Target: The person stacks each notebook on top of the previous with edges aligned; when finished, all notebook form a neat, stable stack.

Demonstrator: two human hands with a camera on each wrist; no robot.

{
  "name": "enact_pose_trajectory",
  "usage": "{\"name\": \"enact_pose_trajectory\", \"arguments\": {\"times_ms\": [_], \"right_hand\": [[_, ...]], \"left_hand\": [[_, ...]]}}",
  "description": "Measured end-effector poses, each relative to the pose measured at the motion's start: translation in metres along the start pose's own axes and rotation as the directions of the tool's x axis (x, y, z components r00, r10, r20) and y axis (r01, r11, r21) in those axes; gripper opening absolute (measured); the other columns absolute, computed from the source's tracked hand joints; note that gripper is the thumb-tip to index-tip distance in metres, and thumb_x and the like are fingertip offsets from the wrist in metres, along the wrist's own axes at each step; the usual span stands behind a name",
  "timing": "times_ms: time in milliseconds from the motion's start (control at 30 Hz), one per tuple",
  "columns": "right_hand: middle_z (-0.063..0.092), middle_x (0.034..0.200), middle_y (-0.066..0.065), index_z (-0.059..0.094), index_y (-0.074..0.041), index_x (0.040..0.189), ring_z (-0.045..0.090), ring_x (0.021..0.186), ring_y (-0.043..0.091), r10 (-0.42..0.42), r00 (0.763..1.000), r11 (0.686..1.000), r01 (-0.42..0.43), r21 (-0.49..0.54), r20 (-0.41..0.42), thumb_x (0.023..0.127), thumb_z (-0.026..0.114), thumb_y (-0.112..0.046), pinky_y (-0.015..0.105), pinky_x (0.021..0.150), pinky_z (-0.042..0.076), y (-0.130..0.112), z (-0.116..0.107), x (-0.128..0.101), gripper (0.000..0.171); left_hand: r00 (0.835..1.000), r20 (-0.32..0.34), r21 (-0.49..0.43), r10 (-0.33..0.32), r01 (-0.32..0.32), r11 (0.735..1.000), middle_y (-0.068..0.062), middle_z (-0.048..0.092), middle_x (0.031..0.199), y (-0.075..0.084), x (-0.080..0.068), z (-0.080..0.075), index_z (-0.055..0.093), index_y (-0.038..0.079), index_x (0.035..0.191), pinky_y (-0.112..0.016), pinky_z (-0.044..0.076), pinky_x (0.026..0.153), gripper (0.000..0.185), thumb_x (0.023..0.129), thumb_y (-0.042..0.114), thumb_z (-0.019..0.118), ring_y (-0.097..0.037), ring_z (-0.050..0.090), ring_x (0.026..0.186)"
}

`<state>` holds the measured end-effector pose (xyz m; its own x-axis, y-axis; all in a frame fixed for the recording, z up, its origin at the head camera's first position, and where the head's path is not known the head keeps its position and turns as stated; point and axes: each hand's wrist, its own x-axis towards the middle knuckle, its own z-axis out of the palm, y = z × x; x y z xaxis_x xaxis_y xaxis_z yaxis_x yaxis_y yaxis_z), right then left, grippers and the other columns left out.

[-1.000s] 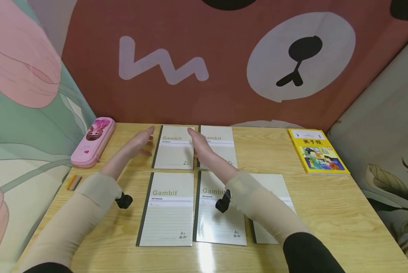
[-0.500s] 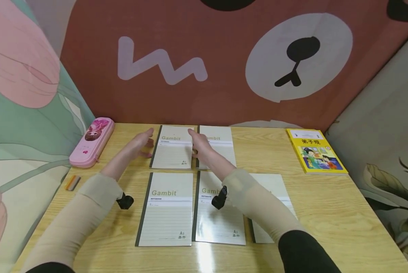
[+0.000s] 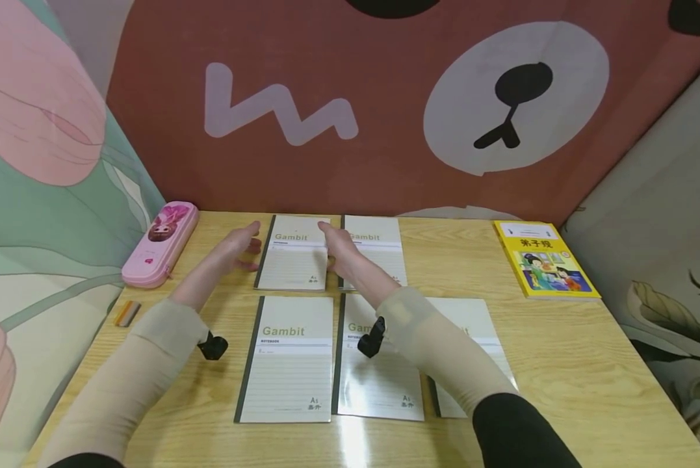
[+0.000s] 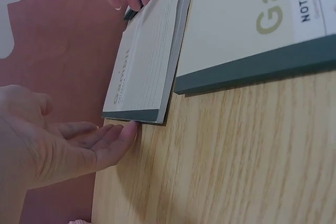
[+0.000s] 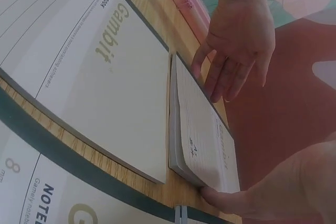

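Several pale "Gambit" notebooks lie in two rows on a wooden table (image 3: 560, 364). The far-left notebook (image 3: 291, 263) sits between my hands. My left hand (image 3: 238, 250) has straight fingers; its fingertips touch the notebook's dark spine edge (image 4: 134, 115). My right hand (image 3: 338, 250) stands on edge against the notebook's right side, its thumb at the near corner (image 5: 220, 200). In the right wrist view this notebook (image 5: 202, 145) lies with the left hand (image 5: 239, 35) beyond it. Neither hand curls round anything.
A far-right notebook (image 3: 379, 250) lies beside the right hand, and three more (image 3: 288, 364) fill the near row. A pink pencil case (image 3: 161, 244) is at the far left, a small orange eraser (image 3: 126, 312) near the left edge, a yellow book (image 3: 544, 260) far right.
The far-left notebook has slid a little to the left, widening the gap to its right neighbour. Both hands have stayed at its sides.
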<state>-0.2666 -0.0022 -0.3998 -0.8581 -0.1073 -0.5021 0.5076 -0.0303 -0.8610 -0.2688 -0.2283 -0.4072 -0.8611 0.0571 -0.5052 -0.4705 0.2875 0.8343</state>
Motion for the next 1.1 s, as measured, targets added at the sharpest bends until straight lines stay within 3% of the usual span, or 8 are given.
{"name": "enact_pose_trajectory", "arguments": {"times_ms": [133, 267, 467, 567, 667, 767, 967, 1100], "right_hand": [[0.019, 0.171, 0.015, 0.016, -0.011, 0.165, 0.021, 0.158, 0.039, 0.013, 1.000, 0.999, -0.013, 0.038, -0.015, 0.106, 0.051, -0.040, 0.065, 0.124, 0.030, 0.002, -0.001, 0.001, 0.075], [0.030, 0.164, 0.017, 0.021, -0.012, 0.164, 0.035, 0.150, 0.038, 0.033, 0.998, 0.998, -0.030, 0.062, -0.048, 0.105, 0.053, -0.038, 0.054, 0.118, 0.041, 0.004, -0.003, 0.004, 0.072], [0.039, 0.157, 0.024, 0.027, -0.011, 0.162, 0.045, 0.138, 0.034, 0.045, 0.998, 0.998, -0.043, 0.047, -0.054, 0.106, 0.051, -0.033, 0.045, 0.115, 0.043, 0.007, -0.005, 0.008, 0.065], [0.050, 0.146, 0.022, 0.037, -0.007, 0.156, 0.054, 0.120, 0.027, 0.041, 0.998, 0.997, -0.038, 0.072, -0.038, 0.106, 0.051, -0.025, 0.042, 0.112, 0.046, 0.008, -0.005, 0.011, 0.055], [0.060, 0.118, 0.015, 0.048, -0.001, 0.144, 0.057, 0.094, 0.020, 0.024, 1.000, 0.994, -0.022, 0.112, -0.015, 0.105, 0.050, -0.011, 0.036, 0.095, 0.051, 0.009, -0.005, 0.012, 0.040], [0.058, 0.095, 0.009, 0.052, 0.004, 0.135, 0.055, 0.078, 0.016, -0.010, 1.000, 0.989, 0.008, 0.147, 0.008, 0.103, 0.049, 0.000, 0.030, 0.078, 0.050, 0.010, -0.006, 0.012, 0.032], [0.063, 0.094, 0.003, 0.050, 0.000, 0.150, 0.059, 0.070, 0.010, -0.065, 0.997, 0.996, 0.063, 0.057, 0.035, 0.104, 0.053, -0.001, 0.020, 0.063, 0.052, 0.008, -0.019, 0.013, 0.046], [0.066, 0.094, 0.001, 0.051, -0.005, 0.151, 0.061, 0.068, 0.008, -0.109, 0.994, 0.994, 0.109, -0.012, 0.027, 0.102, 0.057, -0.001, 0.021, 0.065, 0.052, 0.000, -0.042, 0.014, 0.050]], "left_hand": [[1.000, -0.002, -0.010, 0.004, -0.004, 1.000, -0.027, 0.024, 0.167, -0.001, 0.000, -0.002, 0.013, -0.001, 0.163, -0.048, 0.047, 0.115, 0.073, 0.110, 0.049, 0.023, -0.039, 0.028, 0.155], [1.000, -0.019, -0.009, -0.003, 0.002, 1.000, -0.026, 0.027, 0.166, -0.002, 0.001, -0.004, 0.016, -0.001, 0.163, -0.042, 0.052, 0.109, 0.072, 0.111, 0.048, 0.023, -0.037, 0.034, 0.149], [0.999, -0.045, 0.013, -0.022, 0.023, 1.000, -0.024, 0.035, 0.160, -0.003, 0.003, -0.006, 0.024, 0.000, 0.160, -0.028, 0.057, 0.088, 0.068, 0.111, 0.046, 0.026, -0.025, 0.050, 0.122], [0.998, -0.055, 0.035, -0.028, 0.030, 0.999, -0.023, 0.038, 0.158, -0.005, 0.004, -0.007, 0.027, 0.000, 0.159, -0.026, 0.054, 0.085, 0.064, 0.111, 0.043, 0.028, -0.023, 0.051, 0.116], [0.999, -0.042, 0.049, -0.008, 0.010, 0.999, -0.023, 0.037, 0.160, -0.008, 0.006, -0.009, 0.027, -0.001, 0.160, -0.030, 0.051, 0.093, 0.061, 0.111, 0.035, 0.033, -0.026, 0.050, 0.124], [0.999, -0.013, 0.057, 0.046, -0.045, 0.997, -0.024, 0.036, 0.163, -0.010, 0.006, -0.010, 0.023, -0.003, 0.161, -0.035, 0.048, 0.103, 0.060, 0.111, 0.025, 0.039, -0.029, 0.046, 0.133], [0.991, -0.022, 0.062, 0.131, -0.130, 0.990, -0.020, 0.041, 0.160, -0.005, 0.004, -0.005, 0.027, 0.005, 0.162, -0.035, 0.049, 0.104, 0.060, 0.109, 0.021, 0.049, -0.024, 0.048, 0.125], [0.985, -0.026, 0.033, 0.173, -0.172, 0.985, -0.018, 0.050, 0.154, 0.007, 0.001, 0.010, 0.031, 0.008, 0.162, -0.042, 0.048, 0.109, 0.059, 0.108, 0.022, 0.052, -0.028, 0.052, 0.127]]}}
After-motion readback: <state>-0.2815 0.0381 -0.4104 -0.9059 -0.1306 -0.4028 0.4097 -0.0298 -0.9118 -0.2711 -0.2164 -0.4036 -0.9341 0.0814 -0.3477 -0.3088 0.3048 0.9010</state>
